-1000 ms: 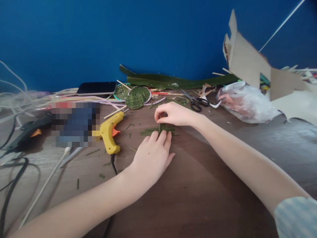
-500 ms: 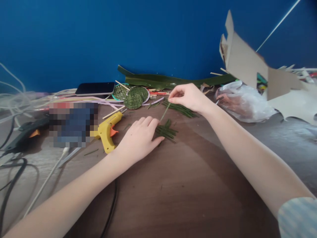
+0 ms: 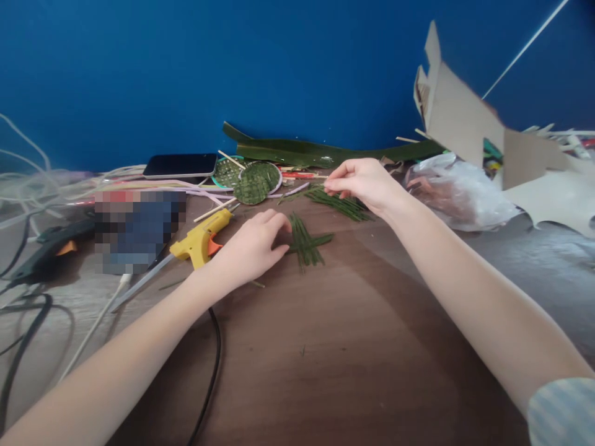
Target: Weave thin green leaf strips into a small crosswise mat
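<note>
Along the back edge of the table (image 3: pixel 348 371) lay a long green leaf (image 3: pixel 297 152). The right hand (image 3: pixel 367 184) had thumb and fingertips close together at a strip bundle (image 3: pixel 341 206), though any pinch was unclear. Nearer the front edge, the left hand (image 3: pixel 253 244), thumb parted from curled fingers, was beside crossed strips (image 3: pixel 305 240).

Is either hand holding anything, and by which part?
I can't tell whether the right hand, pinched by the pile of thin green strips, grips one. The left hand, curved open beside the crossed thin green strips, shows nothing held.
</note>
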`<state>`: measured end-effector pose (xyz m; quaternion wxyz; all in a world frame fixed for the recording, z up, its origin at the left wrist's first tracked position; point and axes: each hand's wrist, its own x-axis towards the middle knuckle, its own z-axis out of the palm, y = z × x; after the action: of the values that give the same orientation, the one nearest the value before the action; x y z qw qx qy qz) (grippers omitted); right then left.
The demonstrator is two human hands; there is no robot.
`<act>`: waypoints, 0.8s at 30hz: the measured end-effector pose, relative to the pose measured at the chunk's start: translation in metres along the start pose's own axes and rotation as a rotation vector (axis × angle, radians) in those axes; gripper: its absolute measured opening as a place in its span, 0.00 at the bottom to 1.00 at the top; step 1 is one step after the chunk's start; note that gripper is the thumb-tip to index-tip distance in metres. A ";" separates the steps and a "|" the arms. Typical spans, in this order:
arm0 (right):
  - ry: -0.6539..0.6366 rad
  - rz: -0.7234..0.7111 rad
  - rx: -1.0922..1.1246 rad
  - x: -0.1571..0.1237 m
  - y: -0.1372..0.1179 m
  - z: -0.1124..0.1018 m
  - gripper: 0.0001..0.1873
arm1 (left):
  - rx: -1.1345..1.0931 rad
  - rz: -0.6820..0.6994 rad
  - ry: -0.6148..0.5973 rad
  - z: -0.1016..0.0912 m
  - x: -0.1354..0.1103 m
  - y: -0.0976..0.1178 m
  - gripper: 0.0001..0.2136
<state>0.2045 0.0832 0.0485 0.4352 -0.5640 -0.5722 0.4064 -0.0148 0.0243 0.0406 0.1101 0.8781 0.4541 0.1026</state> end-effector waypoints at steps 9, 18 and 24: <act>-0.273 -0.003 -0.292 -0.020 0.008 0.008 0.07 | -0.046 -0.106 0.250 0.006 -0.001 0.009 0.13; -0.471 -0.091 -0.453 -0.022 0.014 0.008 0.04 | -0.024 -0.064 0.140 0.010 -0.004 0.009 0.13; -0.513 -0.098 -0.558 -0.024 0.011 0.006 0.03 | -0.104 -0.053 0.174 0.014 -0.005 0.009 0.11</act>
<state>0.2017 0.0599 0.0356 0.1263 -0.5126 -0.7776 0.3415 -0.0063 0.0137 0.0295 0.1182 0.8467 0.4792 0.1989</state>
